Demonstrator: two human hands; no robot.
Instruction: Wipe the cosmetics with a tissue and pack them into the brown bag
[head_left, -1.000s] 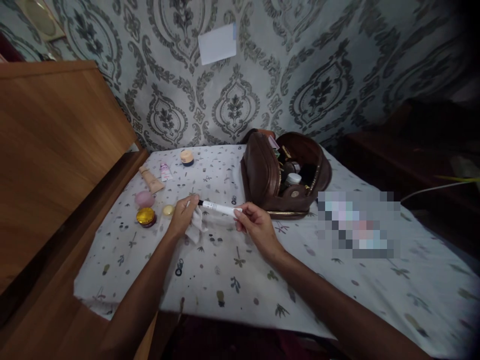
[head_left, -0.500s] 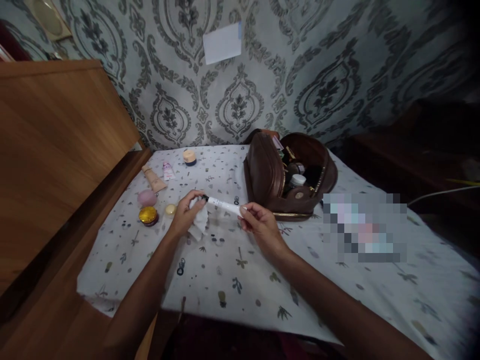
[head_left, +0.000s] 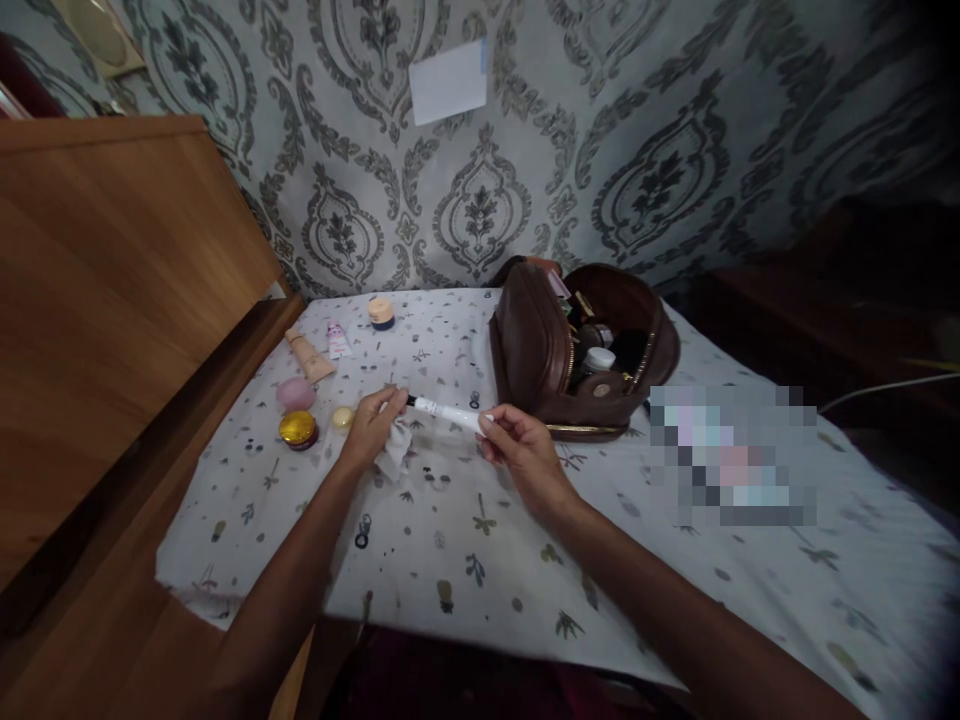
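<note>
A slim white tube [head_left: 450, 413] with a black end is held level above the cloth, between both hands. My right hand [head_left: 523, 448] pinches its right end between thumb and fingers. My left hand [head_left: 373, 425] is closed at the black end, its fingertips against it. From under that same hand hangs a crumpled white tissue [head_left: 394, 452]. How far the tissue reaches round the black end is hidden by the fingers. Just left of my left hand lies a small cream-coloured round item [head_left: 343, 417].
An unzipped brown bag [head_left: 529, 340] with several cosmetics stands at the back right. On the left are a gold-lidded jar [head_left: 298, 430], a pink rounded item [head_left: 296, 393], a beige tube [head_left: 309, 357], a small pink-and-white tube [head_left: 338, 341] and a peach-lidded jar [head_left: 381, 314]. A pixelated patch covers something right.
My left fingers have shifted on the black end, and the tissue now hangs lower beneath them. My right hand keeps its pinch on the tube. The view has moved very slightly.
</note>
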